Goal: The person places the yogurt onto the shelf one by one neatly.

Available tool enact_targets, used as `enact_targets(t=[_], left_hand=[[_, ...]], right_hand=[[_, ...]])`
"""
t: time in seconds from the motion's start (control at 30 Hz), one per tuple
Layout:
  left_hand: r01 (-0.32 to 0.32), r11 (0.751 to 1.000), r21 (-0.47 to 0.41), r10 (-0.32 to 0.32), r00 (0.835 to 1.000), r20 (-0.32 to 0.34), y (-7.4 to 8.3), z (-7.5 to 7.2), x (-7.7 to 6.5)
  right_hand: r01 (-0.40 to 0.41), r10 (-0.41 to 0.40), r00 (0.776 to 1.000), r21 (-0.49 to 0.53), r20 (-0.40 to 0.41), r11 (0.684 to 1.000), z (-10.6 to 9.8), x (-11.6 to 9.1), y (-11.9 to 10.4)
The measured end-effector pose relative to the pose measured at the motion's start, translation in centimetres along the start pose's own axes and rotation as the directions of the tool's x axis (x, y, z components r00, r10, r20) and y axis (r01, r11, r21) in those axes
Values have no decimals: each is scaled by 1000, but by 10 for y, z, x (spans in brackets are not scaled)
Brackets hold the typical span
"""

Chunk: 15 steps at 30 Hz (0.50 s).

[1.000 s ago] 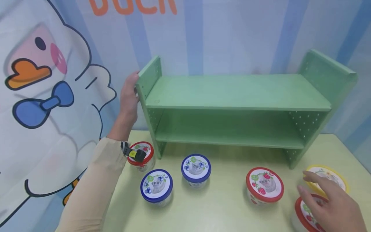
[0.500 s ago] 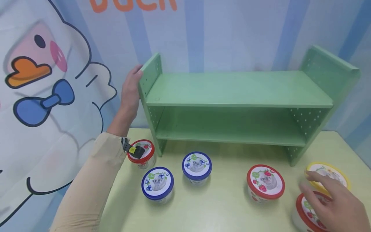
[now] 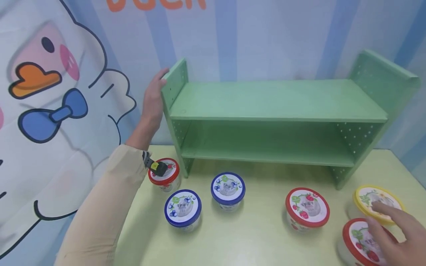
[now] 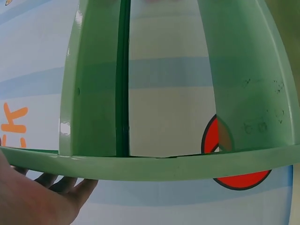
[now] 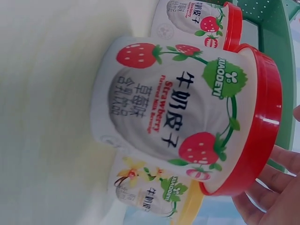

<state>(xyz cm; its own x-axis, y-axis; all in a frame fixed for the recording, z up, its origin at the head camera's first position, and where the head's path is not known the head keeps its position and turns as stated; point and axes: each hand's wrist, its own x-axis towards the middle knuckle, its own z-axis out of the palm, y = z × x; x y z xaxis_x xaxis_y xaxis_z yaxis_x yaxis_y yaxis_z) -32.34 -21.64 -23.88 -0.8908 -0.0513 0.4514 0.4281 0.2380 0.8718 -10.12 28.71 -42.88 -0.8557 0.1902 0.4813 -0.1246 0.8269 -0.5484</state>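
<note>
My left hand (image 3: 154, 96) grips the left side panel of a green two-tier shelf (image 3: 266, 119). In the left wrist view its fingers (image 4: 82, 188) lie along the panel's outer face, and a fingertip shows over the other side near the top corner. My right hand (image 3: 407, 236) hovers with fingers apart over a red-lidded strawberry milk cup (image 3: 357, 240), covering part of its lid. Just behind that cup stands a yellow-lidded cup (image 3: 361, 214). In the right wrist view, my fingers (image 5: 269, 192) are close beside the red lid.
Another red-lidded cup (image 3: 307, 207) and two blue-lidded cups, a nearer one (image 3: 183, 208) and a farther one (image 3: 227, 188), stand before the shelf. One more red-lidded cup (image 3: 171, 181) sits beneath my left wrist. A duck-print backdrop (image 3: 100, 111) hangs behind the table (image 3: 253, 240).
My right hand has shifted to the right, uncovering more of the yellow and red lids. The left fingertips now show at the panel's top corner. The head view has tilted slightly.
</note>
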Motion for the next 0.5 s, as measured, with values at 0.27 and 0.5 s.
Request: enact_targets(t=[0.27,0.5], left_hand=[[23,999,-38,-22,999,31,7,-5,3],[59,998,-27,-52,979,199,10,10,8]], right_hand=[[24,-19,991,38,-134,999,1,-1,7],[-76,84,971,41,-223,996,-13,-31,24]])
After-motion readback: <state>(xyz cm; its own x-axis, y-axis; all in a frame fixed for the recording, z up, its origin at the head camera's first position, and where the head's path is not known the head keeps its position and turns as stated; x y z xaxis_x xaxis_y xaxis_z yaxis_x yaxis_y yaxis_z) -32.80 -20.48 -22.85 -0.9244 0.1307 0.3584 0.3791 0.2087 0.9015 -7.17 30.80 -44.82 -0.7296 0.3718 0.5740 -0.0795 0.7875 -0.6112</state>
